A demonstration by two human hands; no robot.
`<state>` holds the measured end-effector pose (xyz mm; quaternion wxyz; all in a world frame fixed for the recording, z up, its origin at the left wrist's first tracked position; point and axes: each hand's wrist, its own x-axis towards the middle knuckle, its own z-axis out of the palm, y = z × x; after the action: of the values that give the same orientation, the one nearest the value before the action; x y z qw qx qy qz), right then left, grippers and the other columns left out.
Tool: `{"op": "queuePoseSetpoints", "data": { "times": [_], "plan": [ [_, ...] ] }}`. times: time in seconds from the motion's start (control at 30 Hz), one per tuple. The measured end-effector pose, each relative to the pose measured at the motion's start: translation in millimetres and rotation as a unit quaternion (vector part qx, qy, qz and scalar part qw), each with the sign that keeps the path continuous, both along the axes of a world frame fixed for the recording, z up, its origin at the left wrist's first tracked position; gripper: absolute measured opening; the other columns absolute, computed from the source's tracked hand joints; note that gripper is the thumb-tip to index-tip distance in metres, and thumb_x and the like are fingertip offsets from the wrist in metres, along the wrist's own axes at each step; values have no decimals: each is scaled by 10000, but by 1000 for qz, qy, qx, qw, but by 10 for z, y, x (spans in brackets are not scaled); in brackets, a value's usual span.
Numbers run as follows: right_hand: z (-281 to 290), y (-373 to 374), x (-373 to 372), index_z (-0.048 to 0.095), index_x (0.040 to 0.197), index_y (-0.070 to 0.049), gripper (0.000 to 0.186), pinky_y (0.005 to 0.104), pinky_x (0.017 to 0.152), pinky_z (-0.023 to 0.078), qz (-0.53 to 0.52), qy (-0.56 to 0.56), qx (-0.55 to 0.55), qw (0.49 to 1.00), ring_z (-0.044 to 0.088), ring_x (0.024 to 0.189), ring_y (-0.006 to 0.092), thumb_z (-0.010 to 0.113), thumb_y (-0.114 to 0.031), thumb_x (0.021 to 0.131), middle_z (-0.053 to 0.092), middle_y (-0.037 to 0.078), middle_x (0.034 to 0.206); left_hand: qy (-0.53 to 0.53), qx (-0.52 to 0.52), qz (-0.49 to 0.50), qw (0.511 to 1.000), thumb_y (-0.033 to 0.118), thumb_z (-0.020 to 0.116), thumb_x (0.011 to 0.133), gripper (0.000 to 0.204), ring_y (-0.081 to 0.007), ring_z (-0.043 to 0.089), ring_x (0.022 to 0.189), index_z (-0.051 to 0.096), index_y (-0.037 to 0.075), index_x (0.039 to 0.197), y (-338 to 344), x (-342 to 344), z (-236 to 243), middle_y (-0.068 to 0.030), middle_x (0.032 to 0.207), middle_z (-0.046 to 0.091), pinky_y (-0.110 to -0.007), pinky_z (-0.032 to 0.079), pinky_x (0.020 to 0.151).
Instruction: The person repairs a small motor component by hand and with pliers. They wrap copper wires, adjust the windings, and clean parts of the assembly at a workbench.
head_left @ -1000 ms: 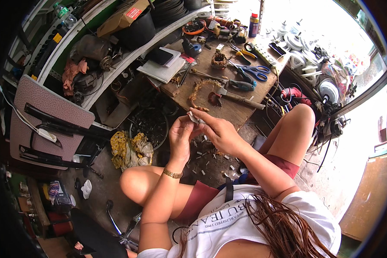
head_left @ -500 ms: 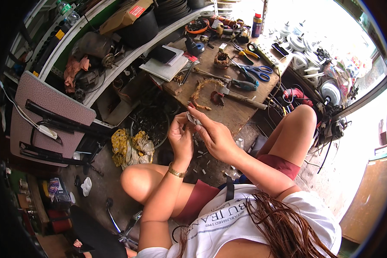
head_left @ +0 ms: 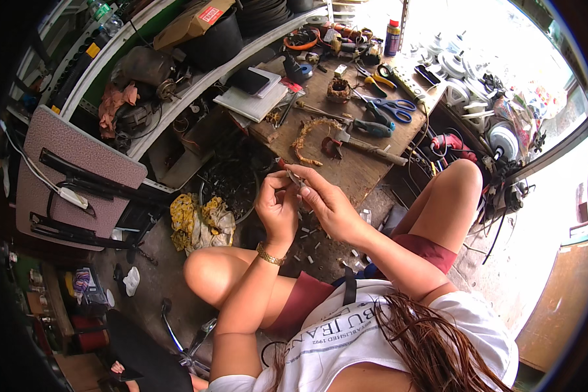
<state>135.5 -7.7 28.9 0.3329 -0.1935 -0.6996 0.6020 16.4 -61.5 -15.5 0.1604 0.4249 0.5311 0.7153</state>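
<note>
Above the floor by the workbench's near edge, both of my hands meet at the fingertips around a small grey piece. Its kind cannot be made out. My left hand, with a gold watch on the wrist, pinches it from the left. From the right, the thumb and fingers of my right hand close on the same piece. A small red spot shows at the fingertips; whether it is a nail or part of the piece is unclear. On the wooden workbench just beyond lies a curved, tan, frayed strip.
The bench holds a hammer, blue-handled scissors, a screwdriver, a wound copper coil and a spray can. A yellow-white rag lies on the floor left of my hands. Small white scraps litter the floor below.
My fingers have shifted slightly around the small grey piece, and it now sits at a steeper tilt. The red spot has moved a little to the left. The bench things have stayed put.
</note>
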Motion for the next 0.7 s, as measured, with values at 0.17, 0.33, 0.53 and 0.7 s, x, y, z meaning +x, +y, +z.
{"op": "queuePoseSetpoints", "data": {
  "times": [0.17, 0.33, 0.53, 0.7],
  "plan": [
    [26, -53, 10, 472, 1351, -99, 364, 357, 851, 469, -56, -28, 87, 994, 635, 1027, 329, 431, -143, 991, 633, 141, 1184, 5, 7, 0, 1000, -75, 570, 885, 112, -74, 543, 902, 505, 8, 923, 8, 68, 59, -64, 1017, 589, -212, 454, 774],
    [36, 41, 39, 466, 1359, -47, 357, 213, 627, 397, 65, 54, -175, 981, 485, 719, 77, 379, -129, 1023, 614, 5, 969, -2, -6, -27, 1000, -52, 595, 885, 154, -93, 562, 933, 497, 15, 983, 3, -11, 10, -63, 1032, 584, -220, 464, 828],
    [-13, 210, 140, 421, 1409, -68, 398, 190, 427, 253, 56, 45, -241, 968, 307, 499, 42, 350, -191, 1037, 361, -63, 625, -159, -41, -114, 980, 53, 580, 929, 174, -98, 601, 945, 519, 34, 1092, -10, -53, 120, -58, 1024, 627, -240, 517, 812],
    [-349, 279, 238, 428, 1392, -61, 404, 224, 465, 318, 36, -57, -129, 989, 365, 511, 67, 395, -221, 1022, 403, -32, 611, -144, -37, 4, 989, 153, 507, 984, 156, -85, 580, 914, 503, 91, 1126, 53, -422, -189, -3, 961, 602, -286, 490, 869]
  ]
}}
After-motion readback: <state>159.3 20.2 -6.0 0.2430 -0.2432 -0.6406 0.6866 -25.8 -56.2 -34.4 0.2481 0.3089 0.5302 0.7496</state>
